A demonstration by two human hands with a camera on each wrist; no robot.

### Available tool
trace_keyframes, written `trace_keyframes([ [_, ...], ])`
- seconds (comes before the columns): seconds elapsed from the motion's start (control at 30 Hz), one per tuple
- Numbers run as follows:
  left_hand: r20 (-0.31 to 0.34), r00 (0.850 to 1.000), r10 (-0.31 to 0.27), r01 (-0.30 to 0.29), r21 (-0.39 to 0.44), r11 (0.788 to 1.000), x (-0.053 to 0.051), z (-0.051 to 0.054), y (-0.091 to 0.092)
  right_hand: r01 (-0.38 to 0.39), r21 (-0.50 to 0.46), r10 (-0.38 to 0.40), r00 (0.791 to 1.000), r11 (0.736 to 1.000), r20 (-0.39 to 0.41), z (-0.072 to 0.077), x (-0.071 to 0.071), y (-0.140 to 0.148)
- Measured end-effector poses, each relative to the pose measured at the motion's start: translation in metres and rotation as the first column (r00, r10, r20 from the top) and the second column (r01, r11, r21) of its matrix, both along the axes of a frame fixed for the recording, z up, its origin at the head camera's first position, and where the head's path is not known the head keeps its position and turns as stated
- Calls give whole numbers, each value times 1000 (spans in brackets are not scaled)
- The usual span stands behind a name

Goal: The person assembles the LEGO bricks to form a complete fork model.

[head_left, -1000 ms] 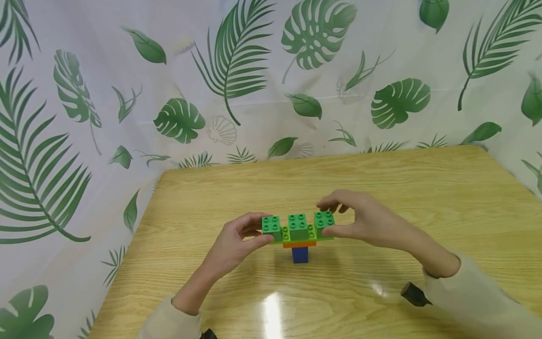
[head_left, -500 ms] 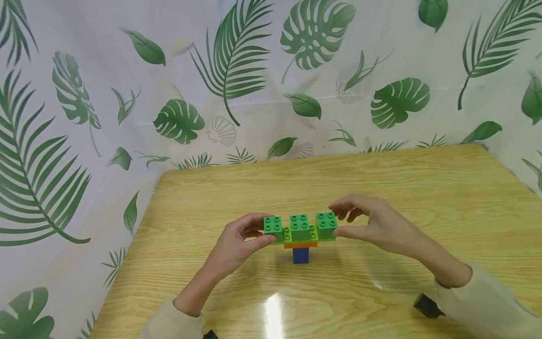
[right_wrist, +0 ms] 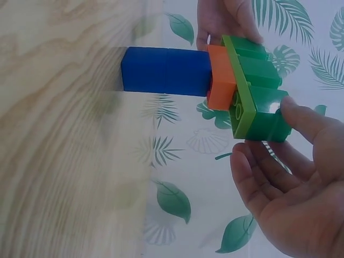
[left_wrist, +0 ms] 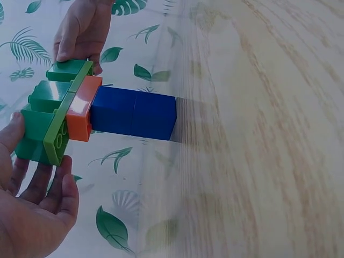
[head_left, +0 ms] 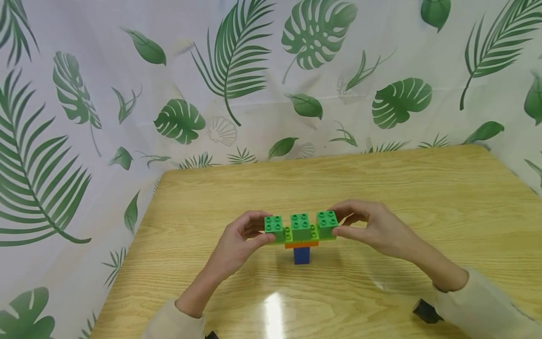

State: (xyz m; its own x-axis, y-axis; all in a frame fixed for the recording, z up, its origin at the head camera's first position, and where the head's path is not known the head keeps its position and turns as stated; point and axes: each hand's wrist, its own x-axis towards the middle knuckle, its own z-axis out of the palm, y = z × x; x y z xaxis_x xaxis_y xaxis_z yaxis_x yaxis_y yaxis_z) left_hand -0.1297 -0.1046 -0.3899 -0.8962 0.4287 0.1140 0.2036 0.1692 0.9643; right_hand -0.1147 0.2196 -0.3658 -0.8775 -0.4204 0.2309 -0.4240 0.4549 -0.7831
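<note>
A stack of toy building bricks stands upright on the wooden table [head_left: 211,193]. Its base is two blue bricks [left_wrist: 154,115], one on the other, with an orange brick [left_wrist: 83,110] above them. Across the top lies a lime-green plate [head_left: 313,232] bearing a left green brick [head_left: 274,230], a middle green brick [head_left: 301,227] and a right green brick [head_left: 327,226]. My left hand [head_left: 239,240] holds the left green brick, thumb in front, fingers behind. On the other side, my right hand [head_left: 374,230] pinches the right green brick; its fingertips are partly hidden in the head view.
Behind the table hangs a white cloth [head_left: 254,108] printed with green leaves. A black piece [head_left: 426,311] sits by the right sleeve [head_left: 478,296]. Light glares off the tabletop near the front.
My right hand first slid outward to the right, its fingers leaving the far side of the right brick, then came back in against that brick. The left hand kept its hold.
</note>
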Motion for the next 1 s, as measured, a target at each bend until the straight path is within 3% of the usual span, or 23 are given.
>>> trace_keyframes([
  [0.2,17,999,28,-28,5,1000,-4,-1,2,19,-2,-19,1000,1000,8,0,-3,-1],
  [0.37,29,996,87,-86,-17,996,-12,1,7,32,13,-33,999,999,20,-1,-10,0],
  [0.53,74,988,135,-133,-30,991,-21,2,11,57,2,-57,995,998,83,-2,-20,1],
  [0.77,126,984,125,-129,18,992,-35,1,16,78,-44,-69,980,996,185,-2,-33,6],
  [1.0,137,980,144,-145,-5,989,-50,-3,20,73,-61,-56,969,995,243,-9,-52,10],
])
